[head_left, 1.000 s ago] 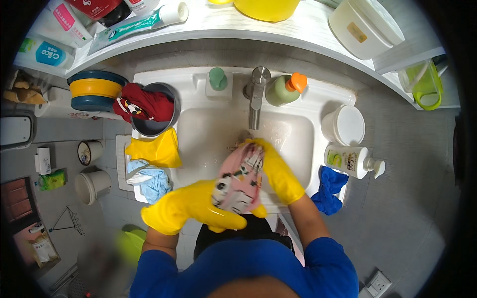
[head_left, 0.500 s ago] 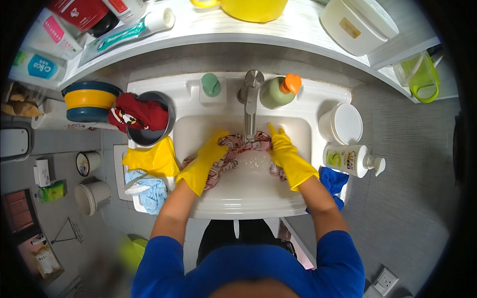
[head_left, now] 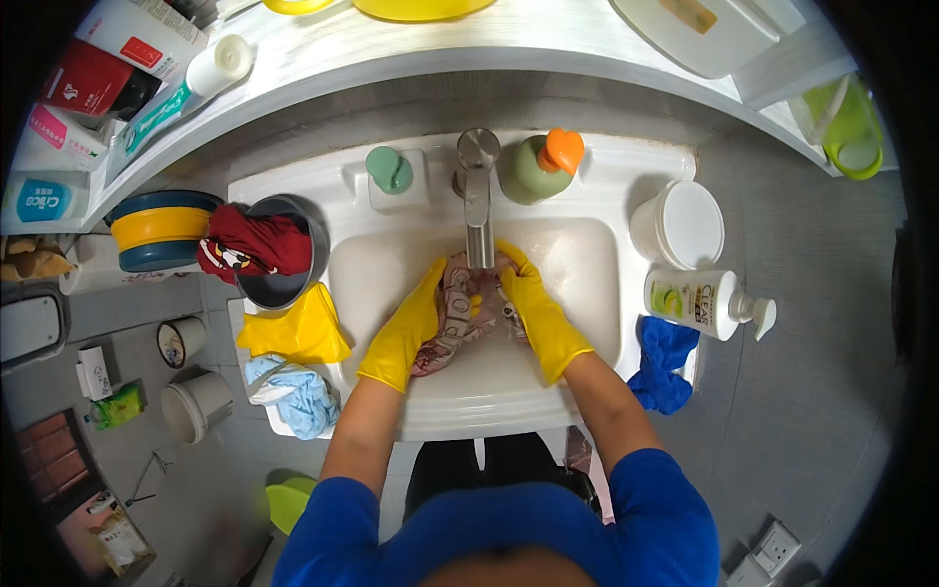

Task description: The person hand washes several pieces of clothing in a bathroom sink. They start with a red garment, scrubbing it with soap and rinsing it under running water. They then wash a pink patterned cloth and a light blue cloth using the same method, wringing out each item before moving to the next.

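A wet pink printed cloth [head_left: 456, 308] is bunched beneath the metal faucet [head_left: 478, 210], above the white sink [head_left: 582, 259]. My left hand [head_left: 409, 328], in a yellow rubber glove, grips the cloth's left side, with fingertips showing at its middle. On the other side my gloved right hand [head_left: 538, 318] holds the cloth, its fingers curled in close to the spout. The hands are close together, and parts of the fingers are hidden by cloth and faucet.
Left of the basin are a grey bowl [head_left: 318, 245] with a dark red garment [head_left: 259, 245], a yellow cloth [head_left: 293, 328] and a light blue cloth [head_left: 298, 396]. On the right stand a white tub [head_left: 690, 225], a pump bottle [head_left: 694, 300] and a blue cloth [head_left: 660, 367]. A shelf [head_left: 548, 34] overhangs the back.
My hands have come closer together, the right one moving left. The cloth, stretched wide between them before, is now gathered into a bunch under the faucet. The view has shifted slightly.
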Action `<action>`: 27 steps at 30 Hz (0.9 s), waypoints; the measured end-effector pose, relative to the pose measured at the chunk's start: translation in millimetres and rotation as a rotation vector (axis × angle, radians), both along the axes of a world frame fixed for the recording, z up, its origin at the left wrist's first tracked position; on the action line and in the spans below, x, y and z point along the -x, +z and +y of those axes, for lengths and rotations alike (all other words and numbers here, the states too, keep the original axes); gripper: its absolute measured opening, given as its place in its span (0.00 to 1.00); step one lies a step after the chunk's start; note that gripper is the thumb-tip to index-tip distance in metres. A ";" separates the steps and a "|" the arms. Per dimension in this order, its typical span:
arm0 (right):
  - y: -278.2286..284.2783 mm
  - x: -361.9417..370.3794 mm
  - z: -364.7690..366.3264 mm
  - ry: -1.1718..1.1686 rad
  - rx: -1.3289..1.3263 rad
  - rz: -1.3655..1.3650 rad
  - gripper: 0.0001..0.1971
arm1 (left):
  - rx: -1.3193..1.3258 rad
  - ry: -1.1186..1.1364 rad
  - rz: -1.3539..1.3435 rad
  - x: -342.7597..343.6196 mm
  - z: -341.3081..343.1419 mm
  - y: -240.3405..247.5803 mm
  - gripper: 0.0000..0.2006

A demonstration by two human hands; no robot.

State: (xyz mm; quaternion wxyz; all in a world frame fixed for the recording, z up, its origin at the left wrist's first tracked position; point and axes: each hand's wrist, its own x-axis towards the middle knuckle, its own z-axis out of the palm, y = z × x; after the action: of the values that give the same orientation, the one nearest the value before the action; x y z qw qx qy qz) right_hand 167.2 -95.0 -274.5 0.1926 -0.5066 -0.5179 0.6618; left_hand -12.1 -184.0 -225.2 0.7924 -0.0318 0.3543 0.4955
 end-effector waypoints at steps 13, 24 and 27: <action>92.7 49.2 -73.5 0.312 -0.671 -0.284 0.17 | -0.483 -0.029 1.106 -21.8 -9.1 -5.4 0.14; 171.5 -61.9 -0.3 0.482 -0.665 -0.230 0.24 | 0.231 -0.559 1.065 47.4 -43.3 120.0 0.21; 124.4 -81.8 0.0 0.672 -0.851 -0.574 0.28 | 0.025 -1.137 1.602 43.5 -48.3 125.5 0.24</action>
State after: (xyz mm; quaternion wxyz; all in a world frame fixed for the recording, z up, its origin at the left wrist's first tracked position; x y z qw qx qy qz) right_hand 249.0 -94.9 -150.1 0.0116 -0.3526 -0.8993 0.2586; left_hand -55.6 -232.3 -99.7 0.4377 0.4806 0.7547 -0.0885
